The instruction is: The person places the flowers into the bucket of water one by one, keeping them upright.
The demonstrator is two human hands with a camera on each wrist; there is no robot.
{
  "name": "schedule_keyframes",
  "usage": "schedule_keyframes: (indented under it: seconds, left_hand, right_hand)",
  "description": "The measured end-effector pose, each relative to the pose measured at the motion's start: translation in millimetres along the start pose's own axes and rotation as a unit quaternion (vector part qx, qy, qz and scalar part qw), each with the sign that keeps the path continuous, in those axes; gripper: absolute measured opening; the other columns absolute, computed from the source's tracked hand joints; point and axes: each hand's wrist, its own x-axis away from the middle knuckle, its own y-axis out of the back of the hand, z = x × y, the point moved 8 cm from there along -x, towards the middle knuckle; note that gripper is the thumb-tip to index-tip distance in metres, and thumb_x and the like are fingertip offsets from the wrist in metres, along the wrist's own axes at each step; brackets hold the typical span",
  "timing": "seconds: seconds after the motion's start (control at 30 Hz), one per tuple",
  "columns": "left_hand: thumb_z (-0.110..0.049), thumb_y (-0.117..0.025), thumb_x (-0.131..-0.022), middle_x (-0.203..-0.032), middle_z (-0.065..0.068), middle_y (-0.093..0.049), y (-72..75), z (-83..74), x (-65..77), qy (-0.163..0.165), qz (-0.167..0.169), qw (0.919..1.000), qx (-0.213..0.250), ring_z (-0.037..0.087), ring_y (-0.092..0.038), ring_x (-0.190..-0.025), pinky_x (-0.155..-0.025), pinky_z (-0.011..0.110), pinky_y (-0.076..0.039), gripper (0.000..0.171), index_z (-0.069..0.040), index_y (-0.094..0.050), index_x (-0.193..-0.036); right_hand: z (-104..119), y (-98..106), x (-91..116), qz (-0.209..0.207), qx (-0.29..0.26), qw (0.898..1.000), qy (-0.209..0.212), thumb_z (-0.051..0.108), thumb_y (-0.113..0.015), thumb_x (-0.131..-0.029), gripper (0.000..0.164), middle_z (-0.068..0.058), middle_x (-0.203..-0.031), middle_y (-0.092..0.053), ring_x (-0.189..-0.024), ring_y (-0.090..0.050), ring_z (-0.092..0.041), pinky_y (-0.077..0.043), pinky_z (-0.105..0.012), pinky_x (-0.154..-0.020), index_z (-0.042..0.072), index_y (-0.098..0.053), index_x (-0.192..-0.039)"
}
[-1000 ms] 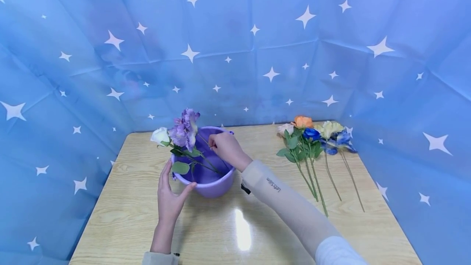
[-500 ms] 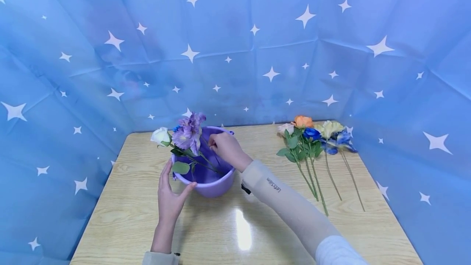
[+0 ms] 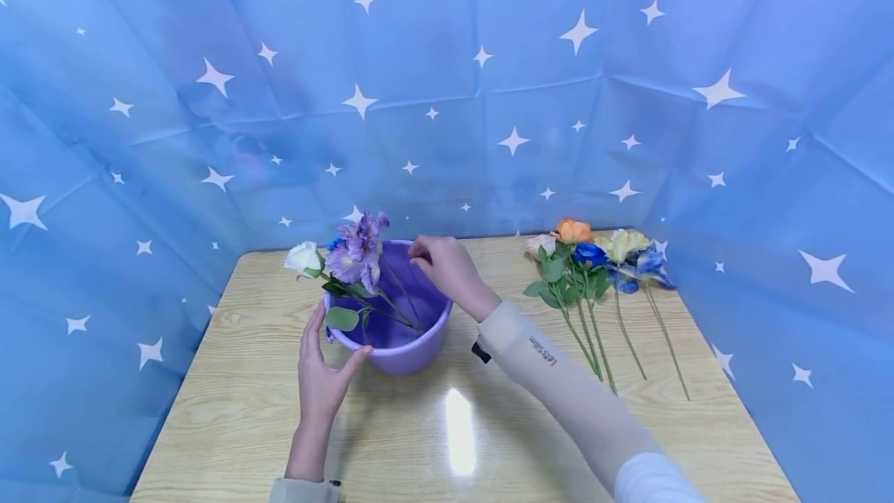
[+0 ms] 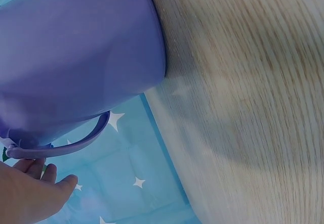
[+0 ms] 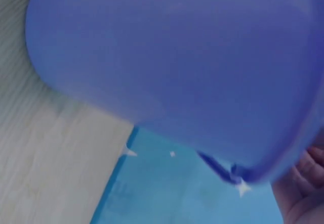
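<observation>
1. The left hand (image 3: 320, 379) rests with straight fingers and spread thumb against the near-left wall of the purple bucket (image 3: 401, 355), steadying it rather than gripping.
2. The right hand (image 3: 447, 266) hovers over the bucket's far rim with fingers loosely curled; whether it pinches a stem cannot be told.
3. The purple flower (image 3: 358, 251) and white rose (image 3: 303, 258) stand in the bucket, heads leaning over its left rim, thin stems crossing inside.
4. The bucket, near the table's (image 3: 230, 410) back-left corner, looks light, smooth plastic that may slide; the flowers seem light, with thin stems best taken mid-stem, not by the soft heads.
5. Loose flowers (image 3: 594, 270) lie toward the table's back-right corner.
</observation>
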Motion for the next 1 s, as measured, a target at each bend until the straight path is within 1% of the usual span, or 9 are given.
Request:
schedule_keyframes:
  seconds: [0.13, 0.27, 0.4, 0.57, 0.8, 1.0]
  left_hand:
    - [-0.024, -0.09, -0.069, -0.159, 0.007, -0.039, 0.2, -0.4, -0.4, -0.003, -0.001, 1.0, 0.002, 0.034, -0.034, -0.147, -0.12, 0.06, -0.029, 0.102, -0.019, -0.036, -0.155]
    - [-0.023, -0.09, -0.069, -0.159, 0.007, -0.039, 0.0, -0.5, -0.6, -0.004, -0.002, 1.0, 0.004, 0.034, -0.034, -0.147, -0.12, 0.06, -0.029, 0.102, -0.018, -0.036, -0.155]
    - [-0.023, -0.09, -0.069, -0.159, 0.007, -0.039, -0.5, -0.3, -0.5, -0.004, -0.001, 1.0, 0.004, 0.034, -0.034, -0.147, -0.12, 0.06, -0.029, 0.102, -0.018, -0.036, -0.155]
    - [-0.024, -0.09, -0.069, -0.159, 0.007, -0.039, -0.7, -0.2, -0.3, -0.003, 0.0, 1.0, 0.002, 0.034, -0.034, -0.147, -0.12, 0.06, -0.029, 0.102, -0.018, -0.036, -0.155]
    - [-0.023, -0.09, -0.069, -0.159, 0.009, -0.039, 0.7, 0.2, 0.2, 0.002, -0.001, 1.0, 0.007, 0.034, -0.034, -0.147, -0.121, 0.06, -0.029, 0.102, -0.017, -0.036, -0.155]
    - [-0.023, -0.09, -0.069, -0.159, 0.008, -0.038, 0.1, -0.5, -0.6, -0.001, 0.001, 1.0, 0.007, 0.035, -0.033, -0.147, -0.12, 0.061, -0.029, 0.103, -0.017, -0.035, -0.155]
  right_hand:
    - [-9.9, 16.8, 0.7, -0.019, -0.012, 1.0, -0.01, 0.014, -0.071, -0.092, 0.01, -0.004, -0.099, -0.078, -0.091, -0.074, -0.019, -0.062, -0.032, -0.081, 0.01, -0.074, -0.1]
    - [-24.6, 31.0, 3.1, -0.032, -0.021, 0.999, -0.016, 0.014, -0.07, -0.093, 0.011, -0.007, -0.099, -0.078, -0.089, -0.074, -0.02, -0.063, -0.032, -0.08, 0.008, -0.074, -0.102]
    - [-44.5, 42.9, 8.1, -0.031, -0.031, 0.999, -0.032, 0.014, -0.068, -0.095, 0.014, -0.01, -0.102, -0.077, -0.091, -0.073, -0.022, -0.063, -0.033, -0.081, 0.006, -0.073, -0.105]
    - [-75.0, 57.0, 16.5, -0.035, -0.025, 0.997, -0.066, 0.017, -0.067, -0.096, 0.015, -0.011, -0.103, -0.076, -0.093, -0.073, -0.024, -0.063, -0.036, -0.082, 0.007, -0.072, -0.106]
    - [-114.7, 71.1, 36.8, -0.057, -0.022, 0.993, -0.098, 0.019, -0.066, -0.097, 0.015, -0.012, -0.103, -0.075, -0.093, -0.073, -0.026, -0.062, -0.041, -0.082, 0.007, -0.071, -0.105]
    - [-150.4, 74.8, 62.4, -0.062, -0.035, 0.988, -0.135, 0.019, -0.065, -0.097, 0.015, -0.014, -0.104, -0.074, -0.095, -0.071, -0.029, -0.061, -0.045, -0.084, 0.007, -0.07, -0.106]
